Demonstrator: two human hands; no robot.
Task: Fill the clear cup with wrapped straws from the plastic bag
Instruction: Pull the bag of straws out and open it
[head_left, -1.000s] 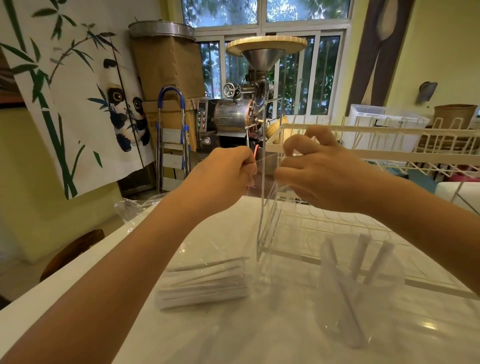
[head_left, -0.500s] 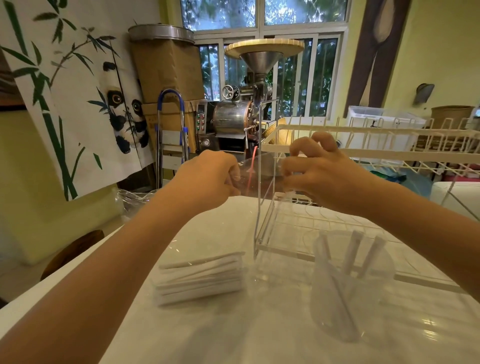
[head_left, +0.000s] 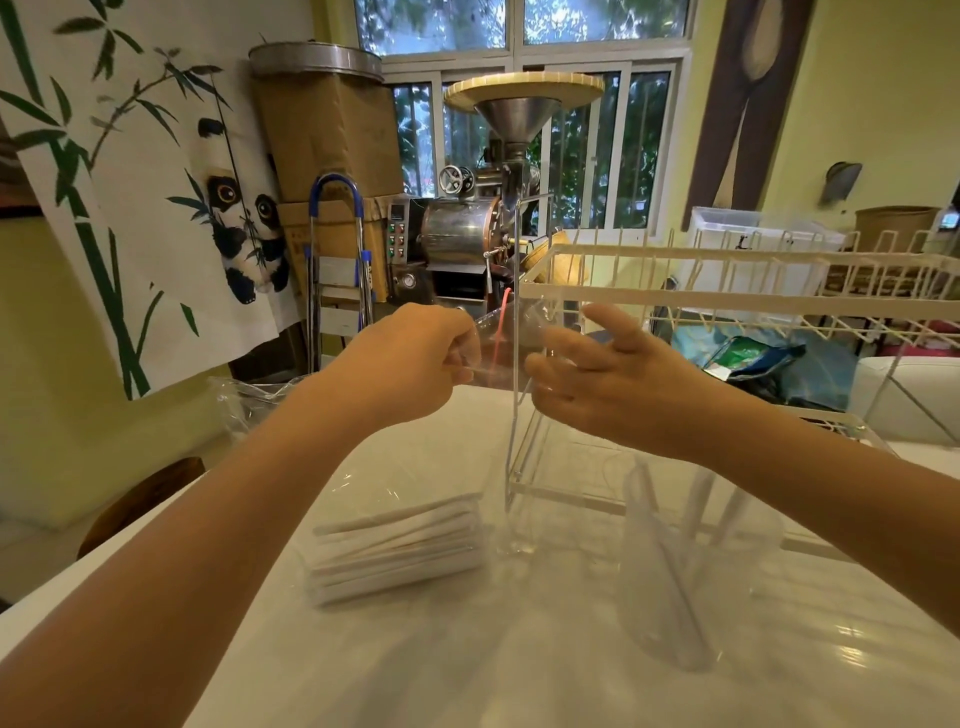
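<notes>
A clear plastic bag (head_left: 511, 338) with a red strip at its mouth rises from the white table (head_left: 467, 670). Its lower end lies flat and holds a stack of paper-wrapped straws (head_left: 400, 551). My left hand (head_left: 415, 364) is closed on the left edge of the bag's mouth, held above the table. My right hand (head_left: 613, 384) is at the right edge of the mouth with its fingers spread and its thumb against the film. The clear cup (head_left: 691, 587) stands at the front right, under my right forearm, with several wrapped straws leaning inside.
A clear acrylic stand (head_left: 519, 467) is upright between the bag and the cup. A white wire rack (head_left: 727, 301) spans the right side behind my hands. Crumpled clear plastic (head_left: 249, 400) lies at the table's left edge, with a dark chair (head_left: 140, 499) below it.
Both hands have lowered with the bag's mouth. My right hand, pinched on the film before, has spread its fingers. The left hand keeps its grip.
</notes>
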